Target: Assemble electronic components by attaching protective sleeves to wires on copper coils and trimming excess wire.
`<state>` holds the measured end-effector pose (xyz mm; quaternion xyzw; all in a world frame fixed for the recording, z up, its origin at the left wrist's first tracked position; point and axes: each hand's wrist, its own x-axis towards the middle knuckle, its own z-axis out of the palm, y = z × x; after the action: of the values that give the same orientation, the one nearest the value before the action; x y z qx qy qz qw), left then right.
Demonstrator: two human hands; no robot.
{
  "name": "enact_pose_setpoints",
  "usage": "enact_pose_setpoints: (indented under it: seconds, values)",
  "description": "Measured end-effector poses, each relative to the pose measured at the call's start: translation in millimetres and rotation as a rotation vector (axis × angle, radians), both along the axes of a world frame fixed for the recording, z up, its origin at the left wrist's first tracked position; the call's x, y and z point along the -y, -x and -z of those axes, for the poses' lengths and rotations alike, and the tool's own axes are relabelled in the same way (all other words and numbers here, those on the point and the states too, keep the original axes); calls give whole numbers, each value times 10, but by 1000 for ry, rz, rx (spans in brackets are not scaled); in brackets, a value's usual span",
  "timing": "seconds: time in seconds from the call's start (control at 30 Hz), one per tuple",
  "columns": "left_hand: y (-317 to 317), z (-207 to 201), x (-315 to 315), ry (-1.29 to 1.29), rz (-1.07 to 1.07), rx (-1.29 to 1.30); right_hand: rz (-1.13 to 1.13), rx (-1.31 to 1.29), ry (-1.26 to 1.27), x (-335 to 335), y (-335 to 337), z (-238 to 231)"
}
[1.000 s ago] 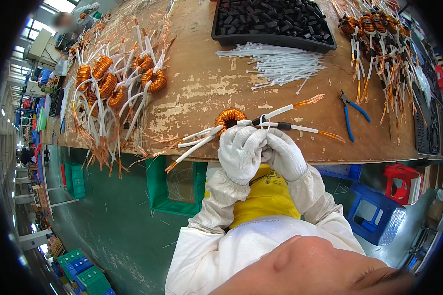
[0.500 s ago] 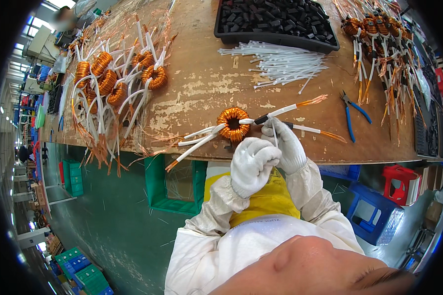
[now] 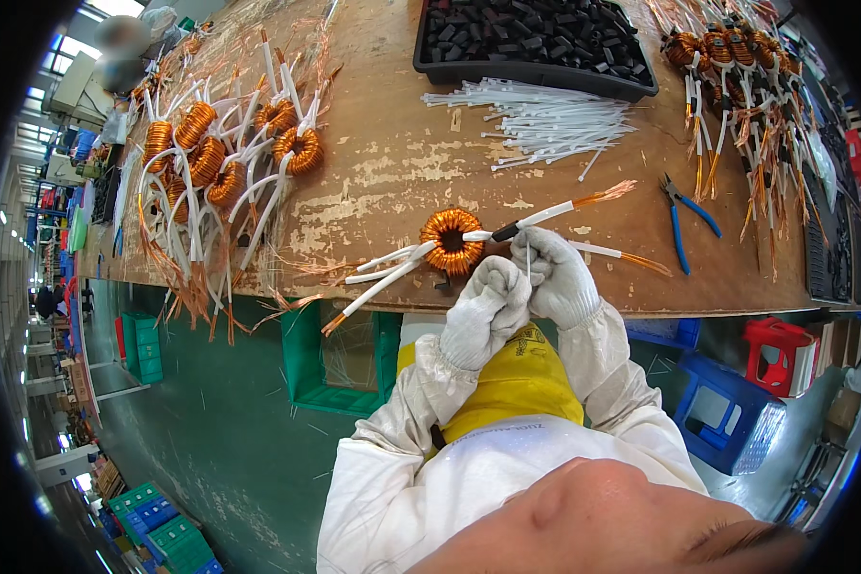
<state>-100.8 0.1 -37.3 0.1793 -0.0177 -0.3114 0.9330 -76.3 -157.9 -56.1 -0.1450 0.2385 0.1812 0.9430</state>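
Worn brown table point(image 3: 373, 191) is stretching out beyond the fingers, and gloved hands are meeting at its near edge. Right hand point(image 3: 560, 277) is pinching a slim white tie point(image 3: 529, 260) in its fingertips; the tie's long axis is running away from the body, near end pointing toward the left fingers. Left hand point(image 3: 493, 298) is curling its fingers, and I can't tell whether they're gripping that end. Just left of the right fingertips, the coil point(image 3: 434, 245) is lying hole-up, its leads running crosswise, left and right. Well right of the fingers, pliers point(image 3: 680, 234) are resting, handles pointing bodyward.
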Motion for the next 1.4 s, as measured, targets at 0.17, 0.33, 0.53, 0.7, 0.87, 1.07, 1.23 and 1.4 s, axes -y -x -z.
enact_pose_setpoints:
  seconds: [0.17, 0.33, 0.53, 0.7, 0.87, 1.07, 1.23, 1.4]
  values:
    - [23, -280, -159, -505, -89, 305, -42, 136, 284, -32, 62, -333]
    - [-140, -480, -517, -1642, -666, 1413, -187, 496, 1499, 117, 242, -503]
    - [-187, -245, -715, -2155, -585, 1536, 68, 942, 2229, 167, 115, -617]
    - [-289, -161, -671, -2206, -634, 1608, -175, 880, 2434, 175, 186, -389]
    - [-423, -235, -848, -2127, -608, 1773, -163, 924, 2433, 200, 256, -398]
    - [-527, -563, -903, -1959, -432, 1878, -122, 1036, 2343, 302, 252, -603]
    - [-761, -581, -974, -1904, 1, 1277, -150, 1084, 2350, 365, 196, -746]
    - [-923, -632, -864, -2068, 258, 991, 114, 1144, 2375, 481, -15, -887]
